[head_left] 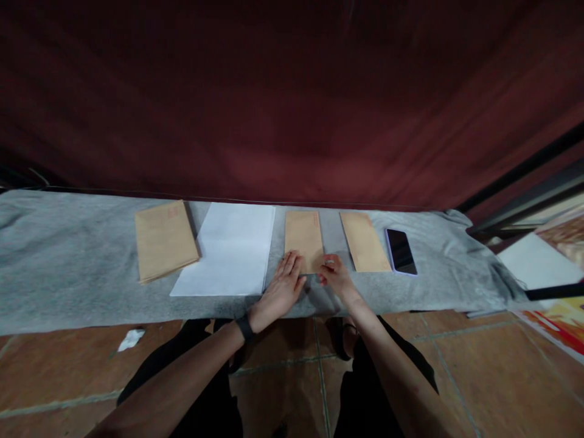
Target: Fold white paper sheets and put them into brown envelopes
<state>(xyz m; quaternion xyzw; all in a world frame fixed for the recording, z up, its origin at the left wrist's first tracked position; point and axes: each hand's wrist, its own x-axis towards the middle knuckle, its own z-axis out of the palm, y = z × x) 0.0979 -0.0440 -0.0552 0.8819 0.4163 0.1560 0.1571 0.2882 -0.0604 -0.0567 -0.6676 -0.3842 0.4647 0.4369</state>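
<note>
A brown paper envelope [303, 234] with small red print at its top right lies in front of me on the grey cloth. My left hand [286, 283] rests flat on its lower left part, fingers stretched out. At the lower right corner my right hand [336, 277] has its fingers curled and pinched on the envelope's edge; the fingertips are partly hidden. Just right of that hand lies another brown envelope [365, 242]. On the left is a stack of white paper [230, 249], and beyond it a pile of brown envelopes [165, 240].
A phone [401, 252] in a light purple case lies right of the envelopes. The grey cloth [68, 261] covers a narrow bench against a dark red hanging cloth [292, 121]. A crumpled white tissue [131, 339] is on the tiled floor. Printed sheets stand at the far right.
</note>
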